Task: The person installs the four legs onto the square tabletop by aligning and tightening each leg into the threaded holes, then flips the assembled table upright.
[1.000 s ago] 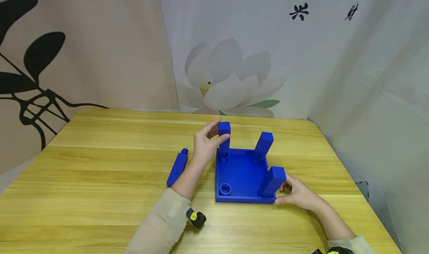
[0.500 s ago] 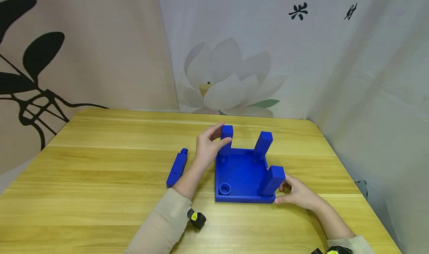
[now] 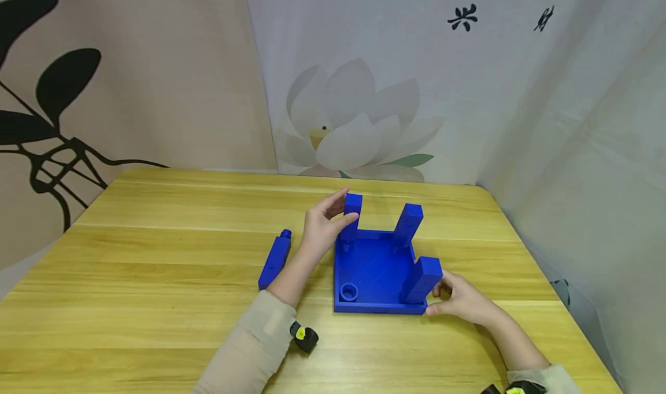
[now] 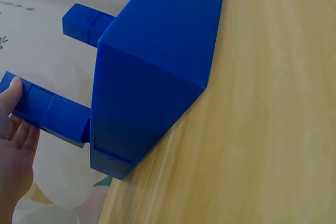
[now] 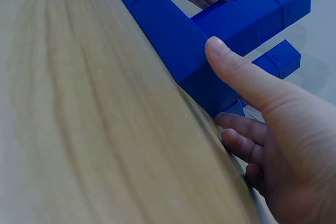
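Note:
A shallow blue square tray-like base [image 3: 380, 309] rests on the table with its raised rim up. My left hand [image 3: 321, 226] pinches a square blue leg [image 3: 352, 206] near its top, upright at the base's far left corner. In the left wrist view, the lower end of that leg [image 4: 63, 116] meets the base. Two more blue legs, the far right one [image 3: 409, 225] and the near right one [image 3: 423, 281], stand in the base. At the near left corner is a round socket [image 3: 348, 292]. My right hand [image 3: 460, 301] grips the base's near right corner between thumb and fingers.
A loose blue leg [image 3: 276, 260] with a round threaded-looking end lies on the wooden table [image 3: 171, 267], left of the base and beside my left forearm. Behind the table hangs a curtain [image 3: 364, 93] with a printed flower.
The leg in my left hand has moved slightly down and right, and the far left socket that showed below it is now covered. My right hand and the base look nearly still.

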A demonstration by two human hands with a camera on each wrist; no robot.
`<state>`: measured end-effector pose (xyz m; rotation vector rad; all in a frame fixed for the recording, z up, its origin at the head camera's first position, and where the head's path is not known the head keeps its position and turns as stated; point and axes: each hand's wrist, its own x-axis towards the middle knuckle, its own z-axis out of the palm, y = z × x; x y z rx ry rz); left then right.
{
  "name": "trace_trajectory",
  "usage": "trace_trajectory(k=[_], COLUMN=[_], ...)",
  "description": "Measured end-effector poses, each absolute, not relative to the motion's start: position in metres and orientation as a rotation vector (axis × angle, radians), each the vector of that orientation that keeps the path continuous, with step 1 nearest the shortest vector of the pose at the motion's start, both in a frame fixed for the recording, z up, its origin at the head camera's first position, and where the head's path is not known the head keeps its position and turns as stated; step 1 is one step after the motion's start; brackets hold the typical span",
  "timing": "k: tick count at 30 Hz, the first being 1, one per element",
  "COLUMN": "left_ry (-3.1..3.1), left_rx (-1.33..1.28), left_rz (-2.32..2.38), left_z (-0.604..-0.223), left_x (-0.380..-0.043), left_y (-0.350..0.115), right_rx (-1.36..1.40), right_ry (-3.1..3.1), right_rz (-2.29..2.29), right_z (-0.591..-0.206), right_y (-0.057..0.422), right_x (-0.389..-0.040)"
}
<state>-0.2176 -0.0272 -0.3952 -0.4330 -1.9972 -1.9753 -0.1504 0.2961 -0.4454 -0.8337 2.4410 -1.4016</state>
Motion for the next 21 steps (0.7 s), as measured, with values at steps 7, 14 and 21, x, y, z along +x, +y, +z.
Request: trace_trajectory(k=[7,14,21], left_ry=[-2.038,-2.11,-2.102], left_rx=[-0.431,-0.353,-0.319], left_rz=[-1.945,-1.73,-1.622], left_z=[-0.386,-0.386,-0.382], left_x=[-0.21,-0.211,-0.209], left_y=[-0.027,-0.021,-0.014], right_rx=[-0.835,-0.837,-0.832], right_ry=[2.434,2.435,2.451], right_rz=[-1.396,-1.39,-1.38], right_z=[-0.446,-0.445,-0.443], right_y=[0.297,0.296,0.296], right_x=[-0.151,-0.151,-0.151])
